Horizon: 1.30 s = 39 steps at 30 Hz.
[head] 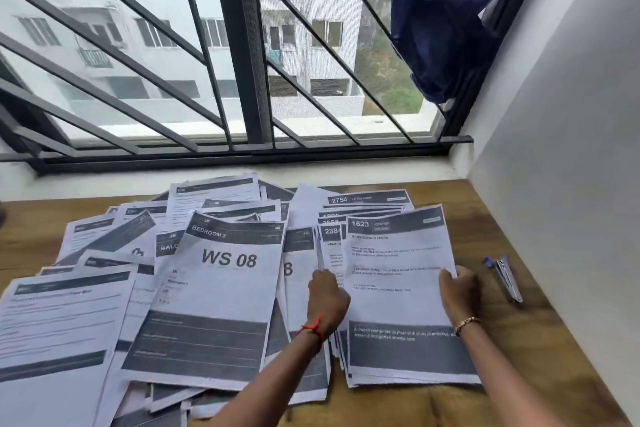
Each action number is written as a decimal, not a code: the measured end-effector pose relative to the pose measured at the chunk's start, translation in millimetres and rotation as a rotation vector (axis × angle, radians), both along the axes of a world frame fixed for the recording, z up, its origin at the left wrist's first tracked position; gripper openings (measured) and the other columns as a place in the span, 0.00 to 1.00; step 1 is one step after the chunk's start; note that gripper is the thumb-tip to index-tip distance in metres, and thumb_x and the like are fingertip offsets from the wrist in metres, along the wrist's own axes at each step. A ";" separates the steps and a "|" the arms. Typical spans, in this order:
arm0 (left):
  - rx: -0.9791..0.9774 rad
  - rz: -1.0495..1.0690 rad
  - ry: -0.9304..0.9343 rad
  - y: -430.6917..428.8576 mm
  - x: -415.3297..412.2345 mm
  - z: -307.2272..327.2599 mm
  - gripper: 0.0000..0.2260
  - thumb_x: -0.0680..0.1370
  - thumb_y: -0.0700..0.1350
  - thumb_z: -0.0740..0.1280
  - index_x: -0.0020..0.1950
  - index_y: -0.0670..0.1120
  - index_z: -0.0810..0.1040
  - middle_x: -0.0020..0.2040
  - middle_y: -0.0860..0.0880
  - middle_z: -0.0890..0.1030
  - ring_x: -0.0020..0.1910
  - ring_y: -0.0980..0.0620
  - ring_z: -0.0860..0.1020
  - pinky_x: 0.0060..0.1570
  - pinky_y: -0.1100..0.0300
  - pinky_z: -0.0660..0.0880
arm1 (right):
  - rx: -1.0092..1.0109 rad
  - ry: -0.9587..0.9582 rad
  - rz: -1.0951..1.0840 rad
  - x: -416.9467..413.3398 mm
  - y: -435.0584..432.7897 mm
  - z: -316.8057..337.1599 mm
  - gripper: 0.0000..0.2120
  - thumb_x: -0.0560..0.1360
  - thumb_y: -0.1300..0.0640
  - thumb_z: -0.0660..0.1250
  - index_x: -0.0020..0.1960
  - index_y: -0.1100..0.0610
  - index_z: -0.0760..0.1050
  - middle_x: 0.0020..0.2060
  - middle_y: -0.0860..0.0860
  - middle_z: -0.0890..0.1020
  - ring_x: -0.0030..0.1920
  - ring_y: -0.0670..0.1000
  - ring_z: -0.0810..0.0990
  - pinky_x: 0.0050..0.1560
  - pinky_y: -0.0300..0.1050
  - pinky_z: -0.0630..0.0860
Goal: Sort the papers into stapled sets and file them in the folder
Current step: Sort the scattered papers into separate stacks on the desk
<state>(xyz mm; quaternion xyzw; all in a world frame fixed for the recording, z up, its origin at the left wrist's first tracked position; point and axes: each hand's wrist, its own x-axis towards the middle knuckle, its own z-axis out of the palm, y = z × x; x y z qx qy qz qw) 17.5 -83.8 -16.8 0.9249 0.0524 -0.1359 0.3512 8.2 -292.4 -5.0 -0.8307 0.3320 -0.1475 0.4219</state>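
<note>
Left hand point(327, 298) curls around the left edge of the 1623 paper stack point(398, 308); right hand point(459, 289) pinches its right edge. The stack rests on the wooden counter point(526, 357), right of the spread loose sheets point(214, 288). A stapler point(506, 277) lies near, further right.

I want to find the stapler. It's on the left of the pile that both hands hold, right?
No. The stapler lies to the right of the pile, not the left. The left hand and right hand do hold that pile. The head view shows it.

White, dark-banded papers point(221, 288); wood-grain table point(519, 340)
</note>
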 end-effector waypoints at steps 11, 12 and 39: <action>-0.205 0.037 -0.300 -4.5 1.2 -15.5 0.05 0.78 0.39 0.62 0.51 0.43 0.77 0.47 0.46 0.79 0.45 0.46 0.77 0.43 0.55 0.74 | 0.004 0.106 0.003 8.5 -12.2 -19.7 0.11 0.67 0.56 0.60 0.32 0.62 0.71 0.33 0.65 0.79 0.34 0.59 0.76 0.35 0.47 0.67; -0.213 0.039 -0.321 -5.0 0.5 -16.1 0.05 0.79 0.41 0.62 0.51 0.43 0.77 0.47 0.46 0.80 0.44 0.47 0.78 0.41 0.53 0.75 | 0.005 0.104 -0.001 8.4 -12.0 -17.8 0.11 0.66 0.55 0.59 0.32 0.63 0.71 0.32 0.65 0.77 0.34 0.59 0.75 0.34 0.47 0.67; -0.324 0.203 -0.224 -17.3 36.3 -22.5 0.21 0.76 0.34 0.63 0.69 0.39 0.66 0.55 0.41 0.80 0.53 0.43 0.77 0.52 0.58 0.72 | -0.265 0.113 0.057 46.5 5.3 -16.4 0.27 0.64 0.50 0.51 0.52 0.66 0.75 0.47 0.67 0.80 0.47 0.67 0.78 0.41 0.49 0.68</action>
